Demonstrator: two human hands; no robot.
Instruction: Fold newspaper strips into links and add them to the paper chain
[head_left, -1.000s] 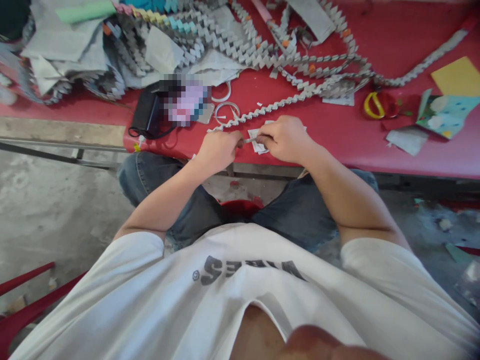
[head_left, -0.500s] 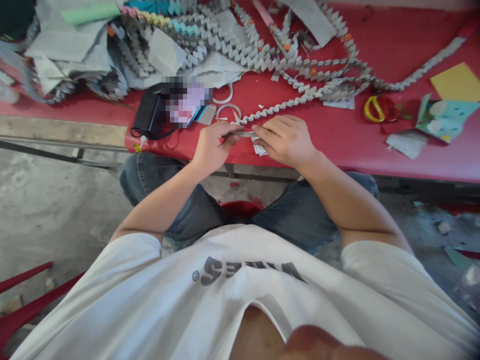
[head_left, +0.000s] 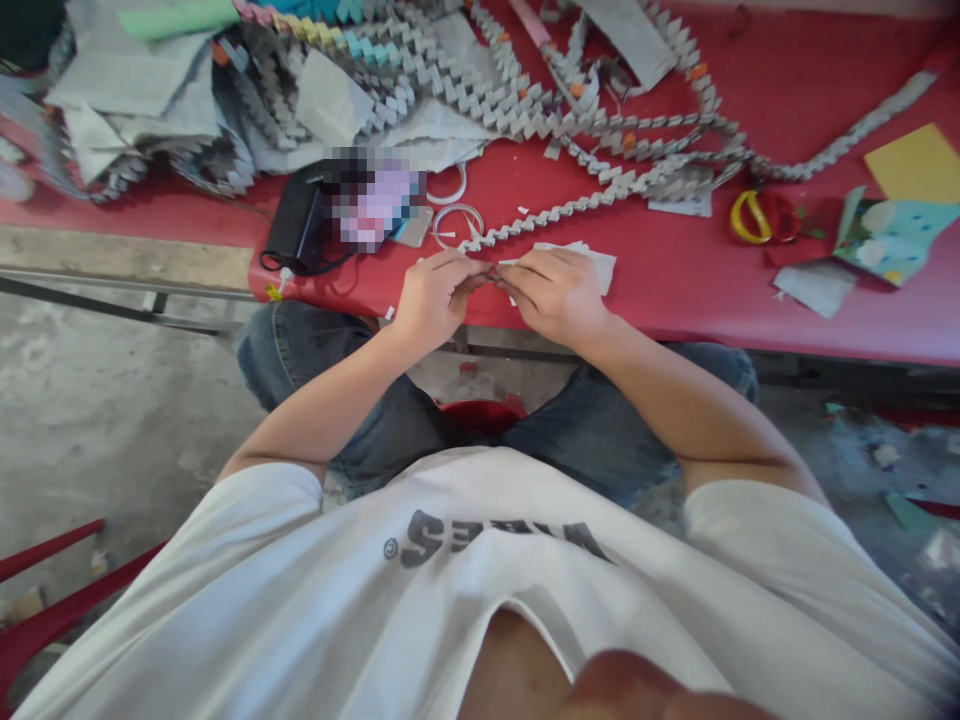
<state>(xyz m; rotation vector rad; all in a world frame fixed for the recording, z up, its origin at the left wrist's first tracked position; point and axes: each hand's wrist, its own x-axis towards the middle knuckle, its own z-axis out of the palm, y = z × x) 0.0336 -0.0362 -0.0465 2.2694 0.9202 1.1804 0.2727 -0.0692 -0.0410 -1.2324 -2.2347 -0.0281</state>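
Note:
My left hand (head_left: 435, 298) and my right hand (head_left: 559, 292) meet at the front edge of the red table. Thumbs and fingers of both are pinched on a small folded paper strip (head_left: 493, 273), mostly covered by the fingertips. Under my right hand lies a sheet of printed paper (head_left: 604, 270), partly hidden. Just beyond my fingers ends a zigzag chain of folded paper (head_left: 540, 217), which runs up to the right across the table. Two ring-shaped rolls, the nearer a pale tape roll (head_left: 459, 212), rest beyond my left hand.
On the red table (head_left: 810, 90) lie several more paper chains (head_left: 480, 95), loose newspaper sheets (head_left: 142, 75), a black box-shaped device (head_left: 298, 228) with a cable, and yellow-and-red-handled scissors (head_left: 752, 218). A yellow paper (head_left: 916, 165) and a patterned blue piece (head_left: 889, 235) are at the right.
My hands have come closer together, and the paper strip between them shows less. More printed paper now shows by my right hand. A small white scrap now shows beside my left wrist.

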